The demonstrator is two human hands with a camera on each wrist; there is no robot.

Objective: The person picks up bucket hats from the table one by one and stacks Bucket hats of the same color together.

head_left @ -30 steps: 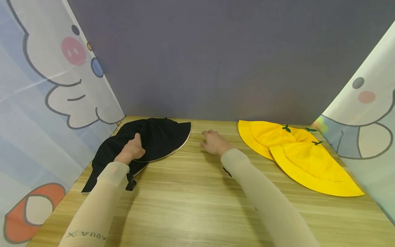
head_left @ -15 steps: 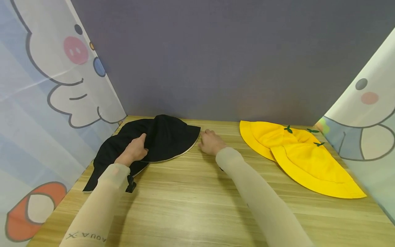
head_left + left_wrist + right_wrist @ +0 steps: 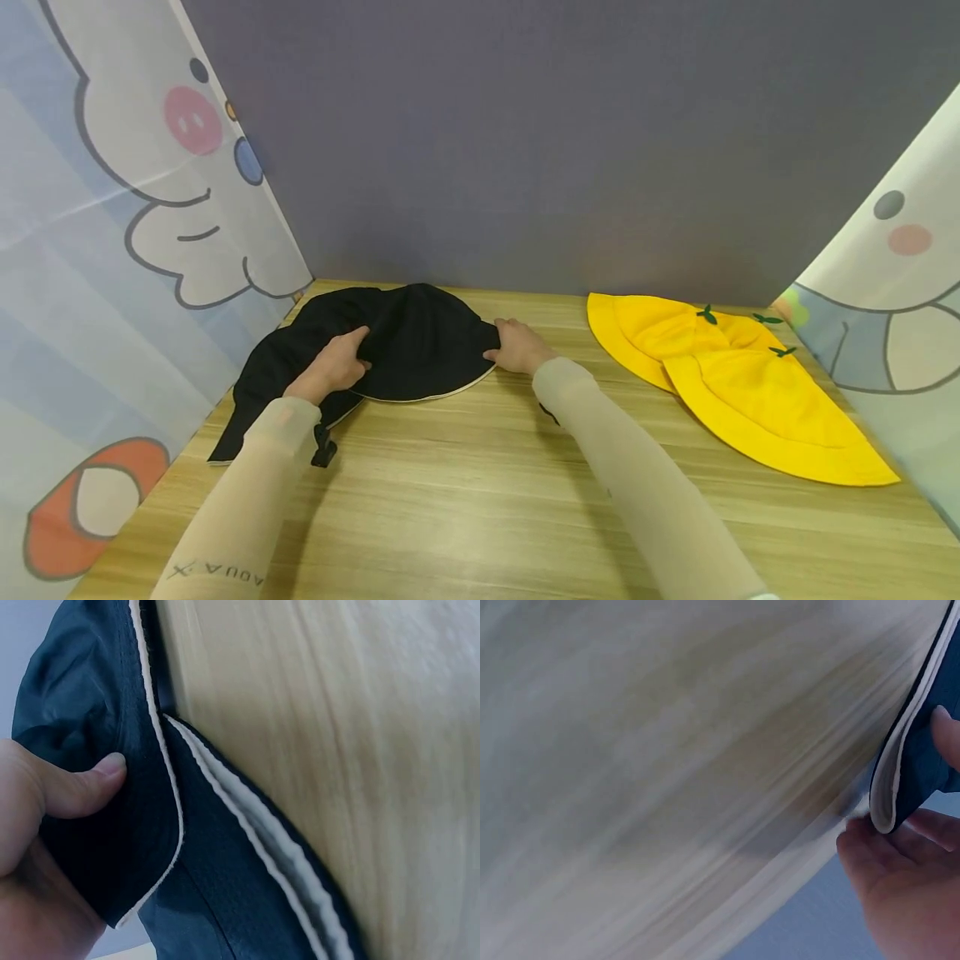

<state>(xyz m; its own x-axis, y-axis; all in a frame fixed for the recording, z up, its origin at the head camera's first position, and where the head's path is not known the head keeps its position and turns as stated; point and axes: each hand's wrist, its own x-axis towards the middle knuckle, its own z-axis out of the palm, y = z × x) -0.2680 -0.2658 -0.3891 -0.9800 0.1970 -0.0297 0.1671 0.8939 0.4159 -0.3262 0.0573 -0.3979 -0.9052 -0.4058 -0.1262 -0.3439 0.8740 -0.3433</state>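
A folded black bucket hat (image 3: 427,350) with a pale-edged brim is stretched between both hands at the back left. My left hand (image 3: 339,362) grips its left end; in the left wrist view the thumb (image 3: 97,787) presses on the dark cloth. At the opposite end, my right hand (image 3: 517,346) pinches the brim's corner. The right wrist view shows that corner of the hat (image 3: 919,757) between thumb and fingers. Beneath and to the left lies a second black hat (image 3: 262,375), partly covered by the first, with a black strap and buckle (image 3: 324,450) sticking out.
Several overlapping yellow hats (image 3: 765,408) with green sprout tips lie at the right. A grey panel (image 3: 525,150) closes off the back of the wooden table (image 3: 450,500). Cartoon-printed curtains (image 3: 112,250) hang along both sides.
My right hand has met the upper black hat's right corner and now pinches it. The hat has shifted right, and its crown has risen into folds. My left hand keeps its grip.
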